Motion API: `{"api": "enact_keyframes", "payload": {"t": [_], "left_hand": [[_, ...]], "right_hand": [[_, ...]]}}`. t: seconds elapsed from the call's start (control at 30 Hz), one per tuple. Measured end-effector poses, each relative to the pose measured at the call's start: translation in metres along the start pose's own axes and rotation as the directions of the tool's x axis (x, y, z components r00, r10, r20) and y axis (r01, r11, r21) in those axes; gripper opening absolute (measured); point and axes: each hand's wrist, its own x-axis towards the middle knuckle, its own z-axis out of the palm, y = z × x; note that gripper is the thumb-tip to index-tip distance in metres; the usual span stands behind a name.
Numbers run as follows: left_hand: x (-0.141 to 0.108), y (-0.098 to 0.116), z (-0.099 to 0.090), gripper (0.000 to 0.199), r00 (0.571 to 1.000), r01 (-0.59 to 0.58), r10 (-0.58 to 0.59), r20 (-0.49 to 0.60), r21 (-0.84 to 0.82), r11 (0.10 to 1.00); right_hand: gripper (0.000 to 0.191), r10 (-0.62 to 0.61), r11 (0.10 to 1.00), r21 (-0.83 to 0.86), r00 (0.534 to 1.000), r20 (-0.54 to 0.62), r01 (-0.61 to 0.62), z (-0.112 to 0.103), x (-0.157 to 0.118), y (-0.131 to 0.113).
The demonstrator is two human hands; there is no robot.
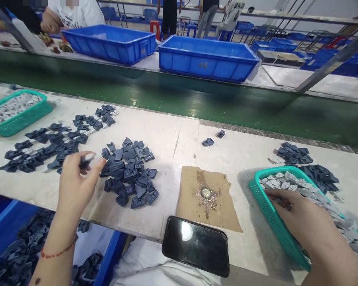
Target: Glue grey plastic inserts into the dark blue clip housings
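My left hand (79, 178) is raised beside a heap of dark blue plastic pieces (131, 171). Its thumb and fingers are curled around a small dark piece (85, 163) with a pale part, which is blurred and partly covered. Over on the right, my right hand (301, 218) reaches into a green basket (282, 234) filled with light grey pieces (283, 180). Its fingertips are bent down among them, and what they grip is hidden. Between the hands lies brown cardboard (191, 206) bearing a small round metal-looking object (206, 193) in a shiny wet patch.
A phone (195, 246) lies at the table's front edge. Joined pieces (53, 143) spread at left, near another green basket (32, 115). More dark pieces (295, 153) sit at right. Beyond the green belt (131, 89) stand blue crates (209, 59) and a person (74, 18).
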Motion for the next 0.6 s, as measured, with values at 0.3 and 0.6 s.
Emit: {"api": "enact_keyframes", "payload": {"t": [0.3, 0.6], "left_hand": [[0.004, -0.015, 0.016, 0.049, 0.975, -0.221, 0.219, 0.033, 0.214, 0.952], [0.007, 0.039, 0.035, 0.04, 0.775, -0.593, 0.549, 0.313, 0.058, 0.803]], "right_hand": [[0.033, 0.135, 0.988, -0.071, 0.991, 0.005, -0.134, -0.011, -0.01, -0.026], [0.026, 0.065, 0.807, 0.588, 0.98, -0.188, 0.059, 0.002, -0.05, -0.065]]}}
